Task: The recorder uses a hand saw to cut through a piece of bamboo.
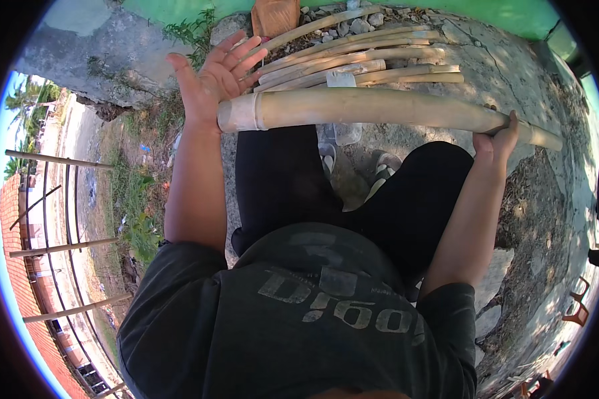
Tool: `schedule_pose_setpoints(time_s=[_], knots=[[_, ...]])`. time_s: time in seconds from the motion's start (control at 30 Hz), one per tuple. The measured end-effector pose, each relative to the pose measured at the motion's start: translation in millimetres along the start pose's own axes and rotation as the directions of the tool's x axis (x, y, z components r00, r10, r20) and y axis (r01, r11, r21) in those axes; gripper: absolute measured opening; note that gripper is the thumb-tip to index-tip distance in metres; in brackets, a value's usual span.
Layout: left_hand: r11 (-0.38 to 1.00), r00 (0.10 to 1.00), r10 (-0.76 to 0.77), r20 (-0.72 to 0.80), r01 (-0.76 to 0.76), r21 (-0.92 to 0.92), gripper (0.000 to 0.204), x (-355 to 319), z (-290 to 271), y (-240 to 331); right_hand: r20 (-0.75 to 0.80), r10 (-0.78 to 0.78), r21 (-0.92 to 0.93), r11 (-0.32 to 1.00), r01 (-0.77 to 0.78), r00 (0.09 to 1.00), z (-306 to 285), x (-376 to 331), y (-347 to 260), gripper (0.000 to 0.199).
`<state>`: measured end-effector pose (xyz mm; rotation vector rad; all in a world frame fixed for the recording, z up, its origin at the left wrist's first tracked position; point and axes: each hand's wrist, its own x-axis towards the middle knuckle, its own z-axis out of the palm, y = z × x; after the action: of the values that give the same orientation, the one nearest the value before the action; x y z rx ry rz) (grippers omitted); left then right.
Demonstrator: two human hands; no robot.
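Note:
A thick, pale bamboo pole lies crosswise in front of me above my knees. Near its left end runs a raised node ring. My left hand is open beside that end, palm up and fingers spread, with the wrist close against the cut end. Toward the pole's right end, my right hand is wrapped round it. Behind the pole, a whitish flat piece shows above it, and a similar translucent piece shows below it near my feet.
Several bamboo lengths lie on the ground beyond the pole. A brown block and loose stones are by the green wall. Poles stick out at left; a brown chair stands far right.

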<state>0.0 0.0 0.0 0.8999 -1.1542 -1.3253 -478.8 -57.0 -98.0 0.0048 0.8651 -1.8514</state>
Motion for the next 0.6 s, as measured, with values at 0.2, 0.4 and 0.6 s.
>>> schedule_pose_setpoints(time_s=[0.2,0.4,0.6], knots=[[0.989,0.997,0.019,-0.079,-0.030,-0.142,0.129,2,0,-7,0.014,-0.065,0.052,0.997,0.065,0.998,1,3,2,0.046],[0.979,0.991,-0.030,-0.129,0.004,-0.202,0.128,4,1,-10,-0.045,-0.061,0.054,0.997,0.063,0.997,10,-13,0,0.045],[0.975,0.985,-0.054,-0.163,0.016,-0.221,0.123,7,4,-10,-0.047,-0.068,0.112,0.991,0.073,0.997,9,-12,1,0.051]])
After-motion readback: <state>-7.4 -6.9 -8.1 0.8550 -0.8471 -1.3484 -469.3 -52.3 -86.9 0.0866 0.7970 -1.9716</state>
